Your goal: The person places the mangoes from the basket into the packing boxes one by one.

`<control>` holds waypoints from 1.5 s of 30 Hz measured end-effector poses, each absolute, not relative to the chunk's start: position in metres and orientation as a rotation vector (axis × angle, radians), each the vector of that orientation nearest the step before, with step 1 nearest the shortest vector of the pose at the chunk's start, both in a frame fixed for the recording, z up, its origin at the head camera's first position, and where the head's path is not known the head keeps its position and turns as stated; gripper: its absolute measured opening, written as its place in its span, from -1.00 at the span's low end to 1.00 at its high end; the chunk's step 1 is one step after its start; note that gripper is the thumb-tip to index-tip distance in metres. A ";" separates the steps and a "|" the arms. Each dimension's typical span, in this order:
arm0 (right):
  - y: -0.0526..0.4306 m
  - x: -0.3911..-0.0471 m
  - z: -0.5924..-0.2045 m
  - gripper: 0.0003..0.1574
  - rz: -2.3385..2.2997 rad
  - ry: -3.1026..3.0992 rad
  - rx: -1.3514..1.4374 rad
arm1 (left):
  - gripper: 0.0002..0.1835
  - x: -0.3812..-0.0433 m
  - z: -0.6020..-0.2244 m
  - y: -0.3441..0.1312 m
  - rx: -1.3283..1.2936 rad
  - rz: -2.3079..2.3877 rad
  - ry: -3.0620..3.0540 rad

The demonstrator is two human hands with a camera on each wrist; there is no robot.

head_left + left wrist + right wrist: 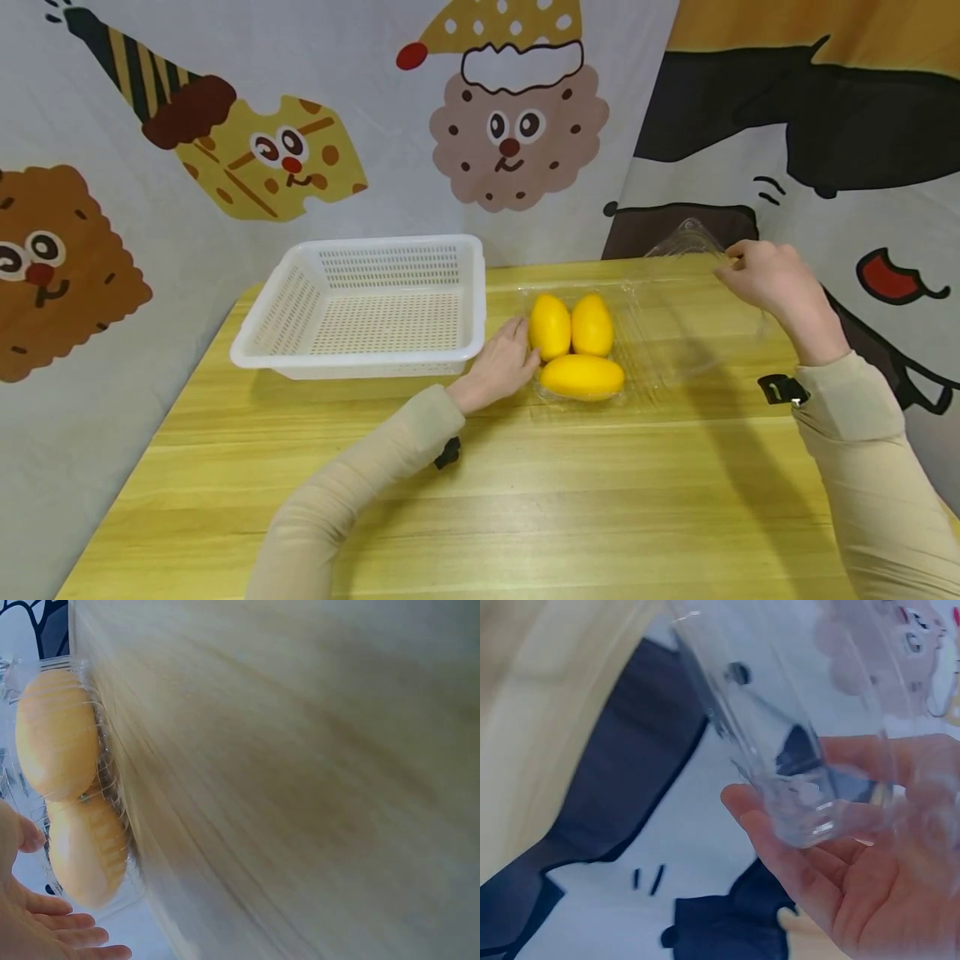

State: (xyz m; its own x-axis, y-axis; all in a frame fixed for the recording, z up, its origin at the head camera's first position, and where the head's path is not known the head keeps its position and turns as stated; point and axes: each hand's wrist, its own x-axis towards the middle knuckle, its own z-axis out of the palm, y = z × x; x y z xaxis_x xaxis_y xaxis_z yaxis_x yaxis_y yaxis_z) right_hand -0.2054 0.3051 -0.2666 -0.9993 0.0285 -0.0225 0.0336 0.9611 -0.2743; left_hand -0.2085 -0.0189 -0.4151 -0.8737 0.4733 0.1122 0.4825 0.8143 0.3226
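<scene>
A clear plastic clamshell box (pixel 636 367) lies on the table with its lid (pixel 678 312) raised on the right. Three smooth yellow mangoes sit in its base: two upright ones at the back (pixel 551 327) (pixel 592 326) and one lying crosswise in front (pixel 582 377). My left hand (pixel 504 360) rests at the base's left side, fingers straight and close to the mangoes; the left wrist view shows them spread beside the box. With curled fingers and thumb, my right hand (pixel 768 279) grips the lid's outer edge, and the see-through lid corner (pixel 806 817) shows between them.
Left of the box stands a white slotted plastic basket (pixel 258 360) with nothing in it. The wooden table (pixel 480 517) meets a cartoon-printed cloth (pixel 390 125) hanging along its back and sides.
</scene>
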 end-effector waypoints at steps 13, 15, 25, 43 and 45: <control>0.266 -0.198 -0.247 -0.18 -0.742 3.046 -0.140 | -0.34 -0.210 -0.418 -0.019 -0.790 -0.552 -2.948; 0.261 -0.198 -0.249 -0.23 -0.817 3.027 -0.205 | -0.34 -0.210 -0.418 -0.019 -0.789 -0.554 -2.949; 0.255 -0.203 -0.293 -0.51 -1.124 2.997 -0.539 | -0.34 -0.210 -0.418 -0.019 -0.767 -0.568 -2.974; 0.241 -0.213 -0.365 -0.11 -0.931 2.891 -0.507 | -0.40 -0.202 -0.410 -0.027 -0.737 -0.726 -3.006; 0.238 -0.213 -0.368 -0.08 -0.904 2.895 -0.486 | -0.42 -0.200 -0.407 -0.028 -0.750 -0.774 -3.011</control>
State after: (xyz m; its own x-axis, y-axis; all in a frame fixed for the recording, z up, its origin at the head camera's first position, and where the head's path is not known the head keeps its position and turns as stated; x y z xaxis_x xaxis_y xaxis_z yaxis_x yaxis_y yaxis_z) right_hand -0.2131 0.2375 -0.3676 -0.9475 -0.3188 0.0268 -0.2774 0.7769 -0.5652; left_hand -0.1996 -0.0284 -0.4070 -0.8886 0.4547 0.0601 0.4272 0.7731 0.4689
